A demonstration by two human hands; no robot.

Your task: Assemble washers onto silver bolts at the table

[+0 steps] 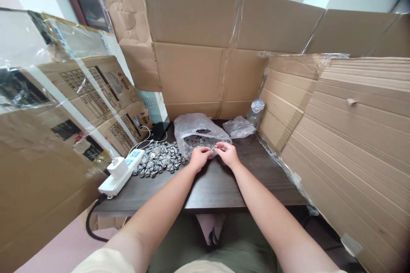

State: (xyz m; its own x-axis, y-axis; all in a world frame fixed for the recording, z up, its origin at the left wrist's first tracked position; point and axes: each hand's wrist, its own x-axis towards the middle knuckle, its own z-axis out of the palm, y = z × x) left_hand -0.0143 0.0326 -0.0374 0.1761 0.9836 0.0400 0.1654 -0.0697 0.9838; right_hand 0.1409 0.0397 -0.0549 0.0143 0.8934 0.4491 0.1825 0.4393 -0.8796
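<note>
Over the dark table (pixel 211 194), my left hand (pixel 200 158) and my right hand (pixel 226 154) meet with fingertips pinched together. Between them is a small, thin silvery metal piece (pixel 212 149); its exact kind is too small to make out. Just behind the fingers lies an open clear plastic bag (pixel 188 123) with many small dark parts inside, its near edge partly hidden by my hands. Left of my left hand spreads a heap of round-headed metal fittings (pixel 162 158), resting loose on the tabletop.
A white power strip (pixel 118 179) with a plugged-in charger (pixel 117 167) sits at the left. A crumpled plastic bag (pixel 239 128) and a clear bottle (pixel 255 111) stand at the back right. Cardboard walls (pixel 195 72) enclose the table's back and sides.
</note>
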